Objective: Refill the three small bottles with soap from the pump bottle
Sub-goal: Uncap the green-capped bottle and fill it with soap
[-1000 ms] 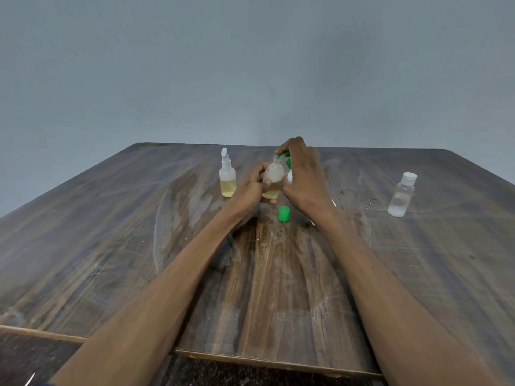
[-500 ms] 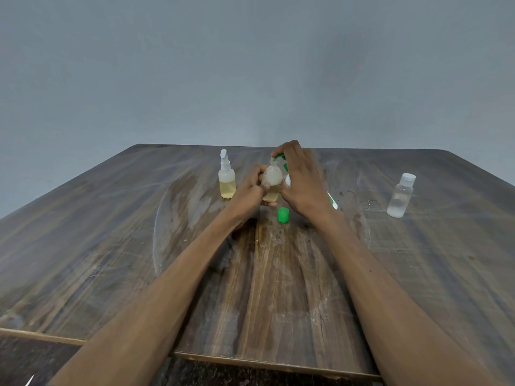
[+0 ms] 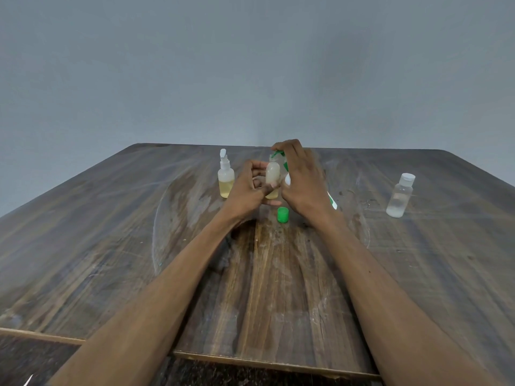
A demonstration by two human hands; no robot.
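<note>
- Left hand (image 3: 248, 188): fingers curled round a small uncapped bottle (image 3: 272, 174), held upright above the tabletop (image 3: 111, 246) near its far middle. Bottle is translucent, with yellowish soap in the lower part and cloudy walls above.
- Right hand (image 3: 302, 179): arched over the pump bottle (image 3: 331, 200), fingers bent down onto its green pump head (image 3: 278, 154). Most of the bottle is hidden behind the hand; only a white and green sliver shows at the wrist side. Pump spout sits right over the small bottle's mouth; contact cannot be judged.
- Green cap (image 3: 283, 215): lies on the tabletop just in front of both hands, apart from them.
- Spray bottle (image 3: 225, 178): upright, left of the left hand, white sprayer top, yellow liquid up to about the middle.
- Clear bottle with white cap (image 3: 400, 196): upright, well apart to the right; fill level hard to read.
</note>
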